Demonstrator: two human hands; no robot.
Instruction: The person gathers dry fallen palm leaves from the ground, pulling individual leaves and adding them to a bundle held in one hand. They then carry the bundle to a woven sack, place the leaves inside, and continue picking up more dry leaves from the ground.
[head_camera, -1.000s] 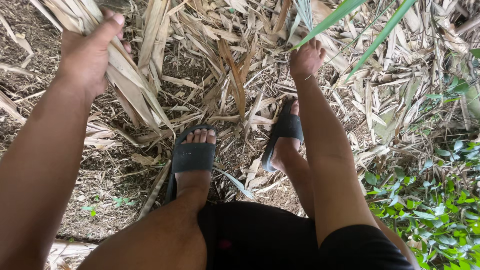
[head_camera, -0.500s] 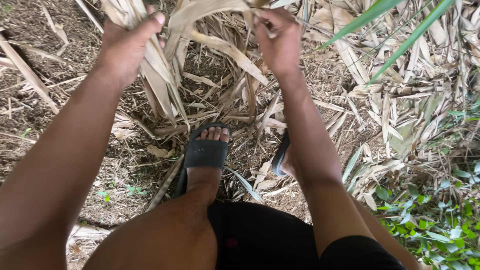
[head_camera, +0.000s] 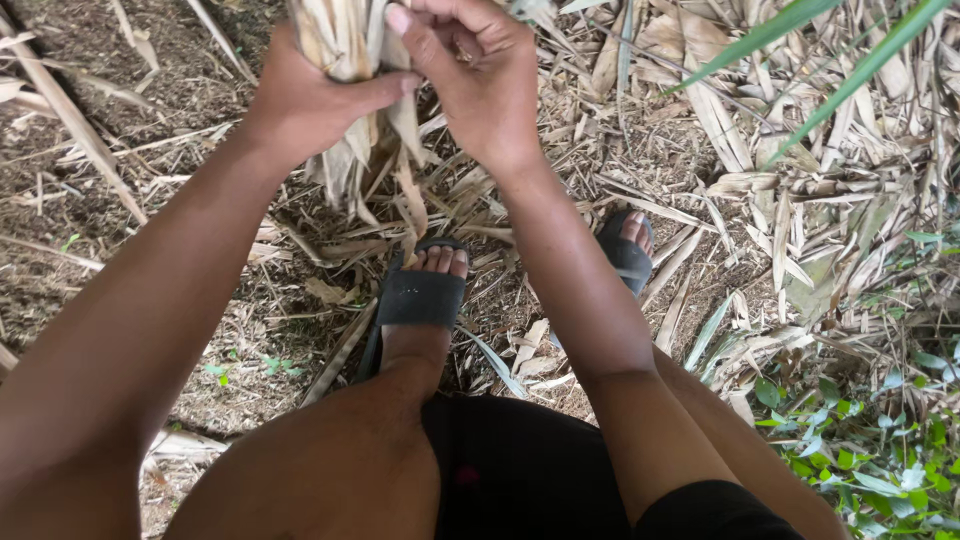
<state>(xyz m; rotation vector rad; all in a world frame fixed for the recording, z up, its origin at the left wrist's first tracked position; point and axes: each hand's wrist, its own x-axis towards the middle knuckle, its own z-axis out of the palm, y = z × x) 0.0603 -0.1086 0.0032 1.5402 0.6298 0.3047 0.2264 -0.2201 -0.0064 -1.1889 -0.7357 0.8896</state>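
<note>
My left hand (head_camera: 310, 95) grips a bundle of dry tan leaf husks (head_camera: 350, 60) held up in front of me, thumb pressed across it. Right beside it, my right hand (head_camera: 480, 75) pinches the same bundle from the right, fingers curled on the husks near the top. Loose ends of the bundle (head_camera: 400, 190) hang down toward the ground. Below the hands, my left foot in a black sandal (head_camera: 420, 295) stands on the litter. My right foot's sandal (head_camera: 625, 250) shows partly behind my right forearm.
Dry leaves and husks (head_camera: 800, 200) lie thick on the ground to the right and ahead. Bare soil with thin stalks (head_camera: 90, 150) is at left. Green leafy plants (head_camera: 880, 440) grow at the lower right, and green blades (head_camera: 800, 60) cross the upper right.
Both hands have come together from apart, my right hand moving left onto the bundle that my left hand holds. The bundle now hangs higher above my left foot.
</note>
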